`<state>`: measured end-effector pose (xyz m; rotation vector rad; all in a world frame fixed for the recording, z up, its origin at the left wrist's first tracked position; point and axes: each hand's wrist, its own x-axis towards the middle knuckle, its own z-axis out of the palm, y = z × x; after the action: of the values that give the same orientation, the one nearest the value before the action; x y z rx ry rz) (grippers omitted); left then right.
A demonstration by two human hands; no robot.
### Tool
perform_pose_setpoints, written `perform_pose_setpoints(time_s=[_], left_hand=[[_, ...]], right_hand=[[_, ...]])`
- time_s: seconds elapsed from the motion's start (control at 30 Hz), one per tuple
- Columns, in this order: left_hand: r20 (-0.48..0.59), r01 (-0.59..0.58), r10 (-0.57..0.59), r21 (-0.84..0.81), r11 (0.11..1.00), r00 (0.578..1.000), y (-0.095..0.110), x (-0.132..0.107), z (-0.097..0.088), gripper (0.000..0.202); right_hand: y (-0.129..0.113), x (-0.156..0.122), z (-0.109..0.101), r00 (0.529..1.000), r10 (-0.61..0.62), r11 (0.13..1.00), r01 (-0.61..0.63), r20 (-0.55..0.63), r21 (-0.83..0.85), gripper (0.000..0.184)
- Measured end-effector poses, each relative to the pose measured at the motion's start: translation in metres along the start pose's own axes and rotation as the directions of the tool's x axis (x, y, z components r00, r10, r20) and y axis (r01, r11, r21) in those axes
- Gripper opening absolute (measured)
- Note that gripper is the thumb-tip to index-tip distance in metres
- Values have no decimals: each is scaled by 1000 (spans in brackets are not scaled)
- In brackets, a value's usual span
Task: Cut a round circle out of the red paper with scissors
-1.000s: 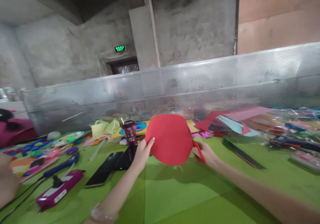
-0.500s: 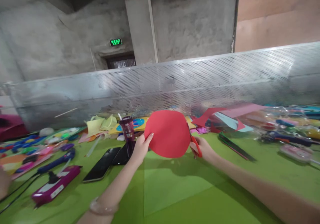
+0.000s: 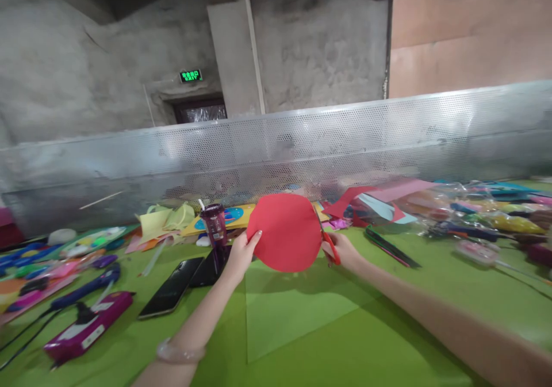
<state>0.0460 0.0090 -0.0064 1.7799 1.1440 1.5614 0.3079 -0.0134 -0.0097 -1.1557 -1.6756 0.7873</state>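
Above the green table (image 3: 345,341), you hold a red paper disc (image 3: 284,232) upright at mid-view. Your left hand (image 3: 242,255) pinches its edge at 8 o'clock, thumb in front. Your right hand (image 3: 345,253), at 3 o'clock, is closed through the handles of the scissors (image 3: 328,240), whose blades lie along the disc's right rim. A cup (image 3: 213,226) stands at 9 o'clock of the disc, and phones (image 3: 172,286) lie at 8 o'clock.

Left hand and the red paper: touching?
Touching. Head view: the left hand pinches the red paper at its lower left edge.
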Motion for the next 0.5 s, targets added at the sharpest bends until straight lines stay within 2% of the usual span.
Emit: perform_pose_setpoints(time_s=[0.33,0.5], left_hand=[[-4,-25,25,-22,999,1000,-1,0,1,37],[-8,-9,9,-34,999,1000,-4,1,1,36]], right_hand=[[6,3,-2,998,-5,1000,4,61,16,16],[9,4,-2,1000,-16,999,15,18,30,15]])
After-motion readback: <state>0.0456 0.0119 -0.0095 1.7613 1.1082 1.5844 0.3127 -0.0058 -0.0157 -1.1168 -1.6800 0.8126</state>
